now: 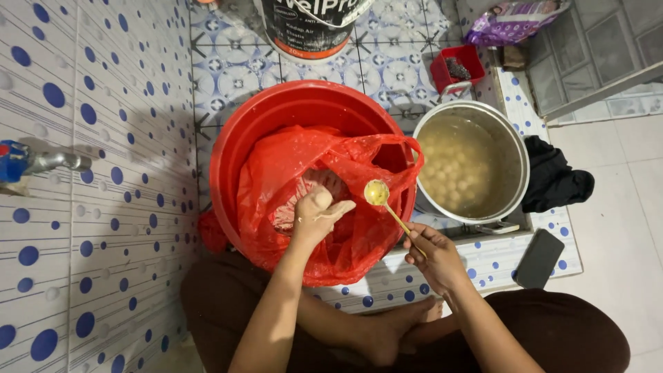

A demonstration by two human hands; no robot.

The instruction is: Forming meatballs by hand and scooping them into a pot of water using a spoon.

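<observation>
Pinching a spoon (384, 200) by its handle, the right hand (434, 257) keeps it level; the left hand (319, 213) squeezes paste inside the red bag (276, 173), over the basin's (228, 152) right rim.

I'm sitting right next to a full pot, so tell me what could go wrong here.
1. The spoon in the right hand carries a ball over the red bag; it could roll off onto the tiled floor.
2. The pot is full of liquid near the person's legs; a bump could spill it.
3. The dark phone lies close to the pot and could get splashed.
</observation>
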